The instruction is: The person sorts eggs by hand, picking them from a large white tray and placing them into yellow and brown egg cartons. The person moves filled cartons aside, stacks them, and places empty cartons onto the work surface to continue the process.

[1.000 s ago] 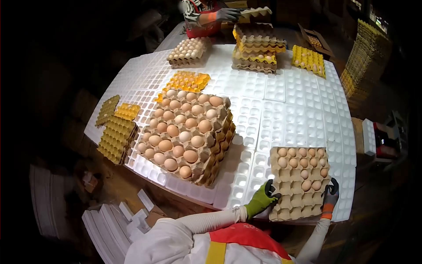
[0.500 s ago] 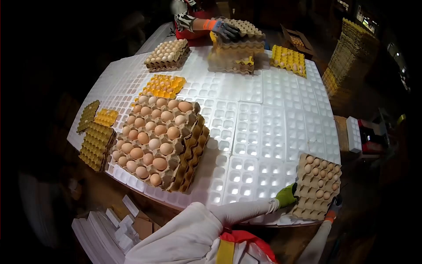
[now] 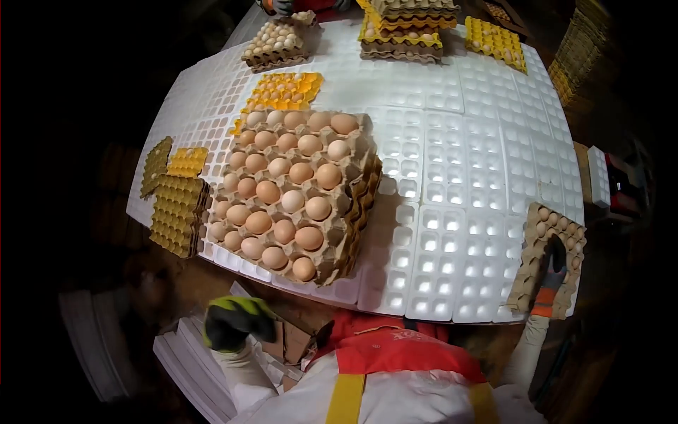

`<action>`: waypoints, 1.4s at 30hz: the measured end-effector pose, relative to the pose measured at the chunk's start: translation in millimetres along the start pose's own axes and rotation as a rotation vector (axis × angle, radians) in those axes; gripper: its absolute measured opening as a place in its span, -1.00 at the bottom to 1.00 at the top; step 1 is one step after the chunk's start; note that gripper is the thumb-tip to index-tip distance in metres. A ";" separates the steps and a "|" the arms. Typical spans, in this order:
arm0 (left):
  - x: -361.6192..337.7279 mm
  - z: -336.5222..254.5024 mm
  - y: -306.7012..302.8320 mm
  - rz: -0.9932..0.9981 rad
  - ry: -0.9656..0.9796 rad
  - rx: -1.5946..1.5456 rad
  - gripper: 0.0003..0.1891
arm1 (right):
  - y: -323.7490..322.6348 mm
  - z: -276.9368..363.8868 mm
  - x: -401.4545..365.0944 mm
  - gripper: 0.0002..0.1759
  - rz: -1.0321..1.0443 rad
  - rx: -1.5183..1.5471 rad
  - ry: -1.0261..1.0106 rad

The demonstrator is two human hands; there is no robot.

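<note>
My right hand [image 3: 554, 272], in a dark glove with an orange cuff, is over a grey pulp egg tray [image 3: 522, 283] at the table's right front corner. Its fingers are together and curled down among the brown eggs [image 3: 543, 230]; what they hold is hidden. My left hand [image 3: 236, 324], in a green and black glove, is off the front edge, below the big egg stack. Nothing shows in it, and its fingers are smeared. Left of centre, a tall stack of pulp trays [image 3: 360, 219] carries brown eggs [image 3: 259, 223] on top.
White dimpled panels [image 3: 441, 237] cover the table. Yellow egg trays [image 3: 286, 92] and green-brown trays [image 3: 176, 212] lie to the left. More egg stacks [image 3: 402, 49] stand at the far side, near a co-worker's gloved hand [image 3: 282, 7]. White foam pieces [image 3: 183, 367] lie below the front edge.
My left hand has left the right-corner tray and moved far left, off the table. My right hand has moved from the tray's side onto its eggs. The view has shifted.
</note>
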State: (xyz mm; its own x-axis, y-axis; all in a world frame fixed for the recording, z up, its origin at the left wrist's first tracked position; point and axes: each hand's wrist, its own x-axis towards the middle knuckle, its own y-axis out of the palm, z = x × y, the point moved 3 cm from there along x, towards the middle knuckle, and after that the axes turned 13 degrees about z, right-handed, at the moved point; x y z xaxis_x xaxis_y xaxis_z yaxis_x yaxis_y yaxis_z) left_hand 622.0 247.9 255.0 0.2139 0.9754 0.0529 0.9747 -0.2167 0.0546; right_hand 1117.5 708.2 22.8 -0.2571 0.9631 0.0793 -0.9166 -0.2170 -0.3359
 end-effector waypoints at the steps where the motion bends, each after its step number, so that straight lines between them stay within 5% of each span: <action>1: -36.2 -9.6 -20.9 -0.157 0.265 0.003 -0.48 | 58.3 21.9 -7.1 -0.60 0.186 0.169 0.065; 3: -88.5 8.4 -81.0 -0.532 0.662 0.008 -0.53 | 174.3 61.1 -27.4 -0.57 0.536 0.420 0.219; 4: -100.6 34.6 -121.8 -0.740 0.674 0.008 -0.55 | 223.1 82.1 -40.4 -0.57 0.708 0.586 0.269; 5: -122.1 72.0 -174.7 -1.039 0.479 -0.013 -0.51 | 266.3 94.8 -51.2 -0.58 0.755 0.596 0.334; 7: -100.9 124.1 -239.2 -1.055 0.082 0.042 -0.55 | 335.9 88.7 -66.8 -0.59 0.771 0.692 0.518; 8: -91.4 147.3 -260.6 -0.907 -0.143 0.147 -0.54 | 364.8 77.4 -73.6 -0.57 0.733 0.782 0.631; 11: -63.6 205.4 -285.4 -0.671 -0.397 0.189 -0.54 | 423.9 -10.5 -84.5 -0.55 0.549 0.870 0.702; 24: -42.3 244.8 -314.1 -0.604 -0.389 -0.004 -0.52 | 462.6 107.5 -100.7 -0.55 0.308 0.739 0.440; 33: -88.5 188.0 -258.6 -0.766 -0.311 -0.172 -0.50 | 451.6 161.6 -97.5 -0.55 0.256 0.742 0.283; 42: 33.1 100.7 -173.7 -0.572 -0.199 -0.324 -0.48 | 342.7 167.5 -69.4 -0.55 0.414 0.591 0.195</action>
State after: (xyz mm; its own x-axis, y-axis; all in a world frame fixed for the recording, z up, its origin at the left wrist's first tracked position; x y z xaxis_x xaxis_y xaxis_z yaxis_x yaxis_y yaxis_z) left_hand 466.4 321.9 146.8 -0.2909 0.9219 -0.2559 0.8760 0.3642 0.3162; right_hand 769.9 540.3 59.4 -0.6087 0.7826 -0.1305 -0.7824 -0.5648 0.2626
